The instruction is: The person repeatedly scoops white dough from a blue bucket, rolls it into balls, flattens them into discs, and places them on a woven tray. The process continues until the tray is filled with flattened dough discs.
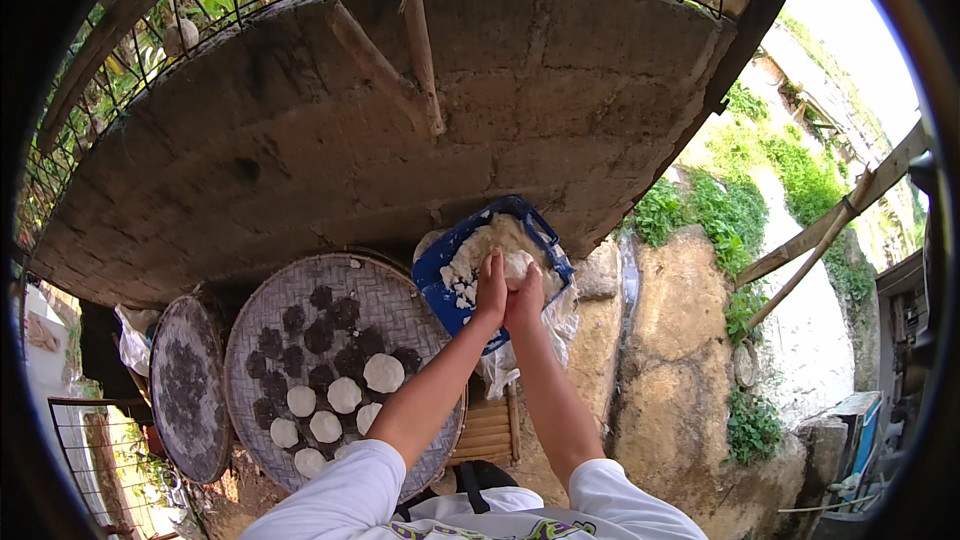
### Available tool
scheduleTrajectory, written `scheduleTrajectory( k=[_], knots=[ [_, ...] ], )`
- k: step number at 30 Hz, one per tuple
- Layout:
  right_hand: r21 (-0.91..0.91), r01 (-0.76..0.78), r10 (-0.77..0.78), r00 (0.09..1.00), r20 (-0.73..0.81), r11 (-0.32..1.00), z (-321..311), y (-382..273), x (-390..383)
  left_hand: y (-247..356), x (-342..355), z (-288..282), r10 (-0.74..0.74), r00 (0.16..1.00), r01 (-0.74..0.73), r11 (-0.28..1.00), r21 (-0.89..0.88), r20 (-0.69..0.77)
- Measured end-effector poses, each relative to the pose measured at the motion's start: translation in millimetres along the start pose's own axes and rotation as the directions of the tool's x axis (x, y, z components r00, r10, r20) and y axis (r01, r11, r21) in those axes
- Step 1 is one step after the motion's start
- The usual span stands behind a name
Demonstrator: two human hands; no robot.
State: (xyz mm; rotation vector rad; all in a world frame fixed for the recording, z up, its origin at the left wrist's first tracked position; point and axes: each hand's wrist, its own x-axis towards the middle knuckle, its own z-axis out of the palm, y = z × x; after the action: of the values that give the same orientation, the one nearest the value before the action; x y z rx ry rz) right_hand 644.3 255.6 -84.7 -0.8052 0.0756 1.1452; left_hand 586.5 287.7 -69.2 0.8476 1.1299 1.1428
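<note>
Both my hands are cupped together over a blue plastic tub [431, 283]. My left hand [491, 292] and my right hand [525, 302] are closed around a lump of white dough [517, 264], which partly shows above the fingers. Inside the tub lies more pale, crumbly dough [465, 265], heaped thicker toward the far side. To the left is a large round woven tray [290, 290]. Several flat white dough rounds [344, 395] rest on its nearer part, beside dark round marks. My left arm covers part of that tray.
A second woven tray [185, 370] leans at the far left. A rough block wall [560, 90] rises ahead, with a forked wooden pole [415, 60] against it. White plastic sheeting [560, 330] hangs by the tub, near bamboo slats [485, 430]. Stone ground [680, 340] drops away on the right.
</note>
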Motion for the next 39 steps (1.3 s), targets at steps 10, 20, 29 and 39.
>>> scheduleTrajectory(
  k=[10,20,29,39],
  knots=[
    [0.029,-0.132,0.127,0.985,0.118,0.991,19,-22,-6,23,18,-1,0.126,0.987,-0.143,0.972,0.185,0.102],
    [0.039,-0.146,0.136,0.972,0.190,0.988,39,-35,-46,53,-2,-13,0.163,0.929,-0.252,0.935,0.248,0.333],
    [-0.110,0.245,-0.204,0.934,0.294,0.963,94,-11,-181,142,-97,-84,0.017,0.908,0.225,0.824,-0.520,0.419],
    [-0.065,0.106,-0.076,0.932,0.354,0.992,144,38,-337,224,-182,-186,0.133,0.899,0.115,0.847,-0.518,0.417]
  ],
)
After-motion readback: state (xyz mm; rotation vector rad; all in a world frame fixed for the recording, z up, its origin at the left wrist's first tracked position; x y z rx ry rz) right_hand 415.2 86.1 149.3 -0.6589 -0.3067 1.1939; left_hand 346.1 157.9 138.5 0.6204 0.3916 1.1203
